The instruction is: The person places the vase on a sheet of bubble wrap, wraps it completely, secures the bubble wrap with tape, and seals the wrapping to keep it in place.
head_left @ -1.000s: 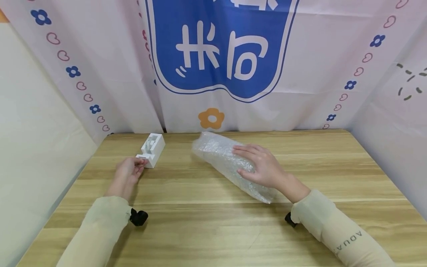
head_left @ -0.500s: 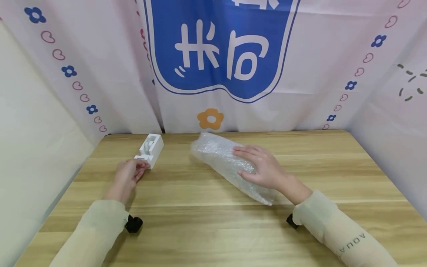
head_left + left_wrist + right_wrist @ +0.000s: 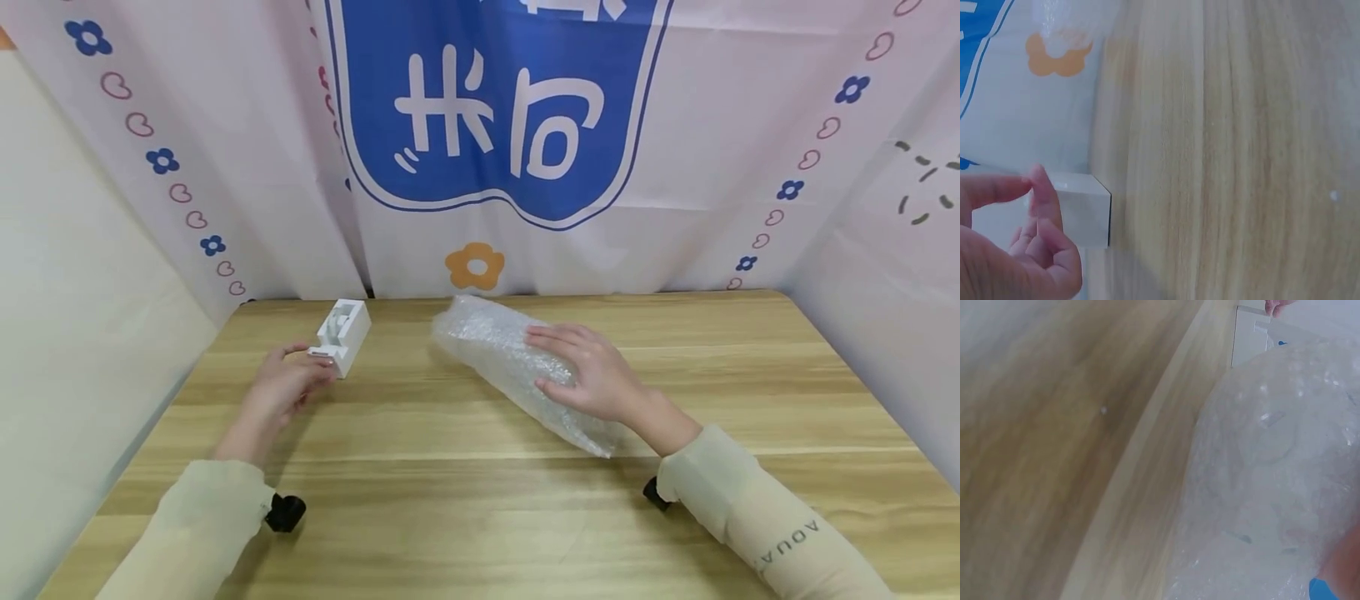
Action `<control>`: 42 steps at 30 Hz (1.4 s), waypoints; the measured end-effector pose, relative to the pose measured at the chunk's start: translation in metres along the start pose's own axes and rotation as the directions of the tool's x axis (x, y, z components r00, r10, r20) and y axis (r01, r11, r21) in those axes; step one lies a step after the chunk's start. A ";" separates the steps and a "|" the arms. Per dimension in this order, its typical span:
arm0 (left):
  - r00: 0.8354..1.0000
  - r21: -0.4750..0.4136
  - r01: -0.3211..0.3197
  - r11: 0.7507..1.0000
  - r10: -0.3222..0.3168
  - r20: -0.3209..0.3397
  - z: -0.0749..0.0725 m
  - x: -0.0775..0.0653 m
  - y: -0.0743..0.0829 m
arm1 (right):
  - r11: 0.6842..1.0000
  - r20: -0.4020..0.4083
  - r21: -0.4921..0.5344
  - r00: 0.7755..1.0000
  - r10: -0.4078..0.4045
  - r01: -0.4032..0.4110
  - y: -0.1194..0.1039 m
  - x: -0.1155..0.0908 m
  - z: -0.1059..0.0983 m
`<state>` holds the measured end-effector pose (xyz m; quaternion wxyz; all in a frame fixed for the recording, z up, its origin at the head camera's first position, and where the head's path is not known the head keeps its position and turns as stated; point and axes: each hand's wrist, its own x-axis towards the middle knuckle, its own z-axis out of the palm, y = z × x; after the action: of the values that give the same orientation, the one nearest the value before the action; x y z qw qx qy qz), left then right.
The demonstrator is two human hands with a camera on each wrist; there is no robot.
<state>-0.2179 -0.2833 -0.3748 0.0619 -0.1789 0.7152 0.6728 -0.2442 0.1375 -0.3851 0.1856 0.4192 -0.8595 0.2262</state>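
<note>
A white tape dispenser [image 3: 352, 333] with a roll of tape in it stands at the back left of the table. My left hand [image 3: 285, 382] is at its front end, fingertips right at the edge. The left wrist view shows bent fingers [image 3: 1044, 200] with two tips meeting in front of the dispenser [image 3: 1088, 219]. I cannot tell whether they pinch any tape. A long bundle of clear bubble wrap [image 3: 495, 342] lies slantwise mid-table. On it my right hand [image 3: 592, 371] rests with straight fingers and thumb spread. What the bubble wrap contains is blurred.
The wooden table [image 3: 450, 517] reaches back to a white curtain [image 3: 712, 167] with a blue emblem. Pale walls flank the table on both sides. Black wrist cameras sit under both sleeves [image 3: 187, 508].
My left hand has drawn slightly back and left at the dispenser's front, its fingers shifting and one finger lifting apart. The right hand and the bubble wrap stay in place.
</note>
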 end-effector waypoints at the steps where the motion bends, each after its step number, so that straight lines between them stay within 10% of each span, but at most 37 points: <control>1: 0.999 0.025 -0.029 0.999 0.029 0.017 0.001 -0.001 0.000 | 1.000 0.002 0.000 1.000 0.003 -0.003 0.000 0.000 0.000; 11: 0.983 0.224 -0.153 0.963 0.125 0.133 0.014 -0.005 0.000 | 1.000 0.011 -0.013 1.000 0.008 -0.008 -0.002 0.000 0.000; 29: 0.939 0.213 -0.280 0.936 0.221 0.265 0.067 -0.006 0.012 | 1.000 0.008 -0.021 1.000 -0.001 0.001 -0.001 0.000 0.000; 42: 0.833 0.130 -0.467 0.875 0.385 0.397 0.107 -0.011 0.025 | 1.000 0.012 -0.026 1.000 -0.004 0.004 -0.003 0.000 -0.001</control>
<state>-0.2323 -0.1753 -0.3567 0.0588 0.1200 0.7838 0.6065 -0.2414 0.1364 -0.3832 0.1862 0.4198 -0.8626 0.2120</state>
